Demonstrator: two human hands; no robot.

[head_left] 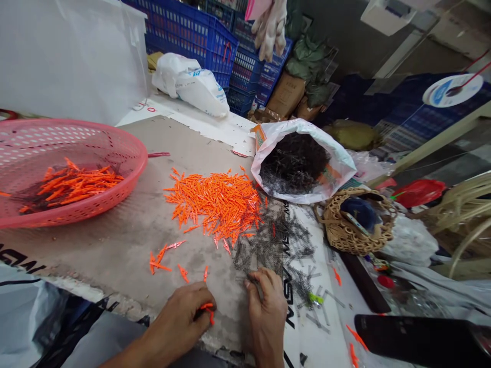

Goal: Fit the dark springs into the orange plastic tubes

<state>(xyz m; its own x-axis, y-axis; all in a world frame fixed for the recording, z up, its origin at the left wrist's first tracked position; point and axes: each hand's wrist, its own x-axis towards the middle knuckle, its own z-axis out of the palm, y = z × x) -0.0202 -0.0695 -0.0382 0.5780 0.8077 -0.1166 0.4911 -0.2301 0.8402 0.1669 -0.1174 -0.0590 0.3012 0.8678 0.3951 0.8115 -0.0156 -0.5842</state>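
My left hand [187,312] is closed around small orange plastic pieces [209,306], whose ends stick out between thumb and fingers. Just above it lie a few loose orange pieces, beyond which spreads a large heap of slim, pointed orange pieces [218,199]. My right hand [267,306] rests at the near edge of a scatter of thin, dark, see-through strips [268,240]. Its thumb and forefinger come together there; what they pinch, if anything, is too small to make out. The dark strips partly overlap the orange heap's right side.
A pink perforated basket [130,179] with orange and dark pieces stands at left. At the back right, an open white sack [345,171] holds dark pieces. Beside it sits a woven bag [345,240]. A black object [414,337] lies at lower right. Blue crates [184,36] are stacked behind.
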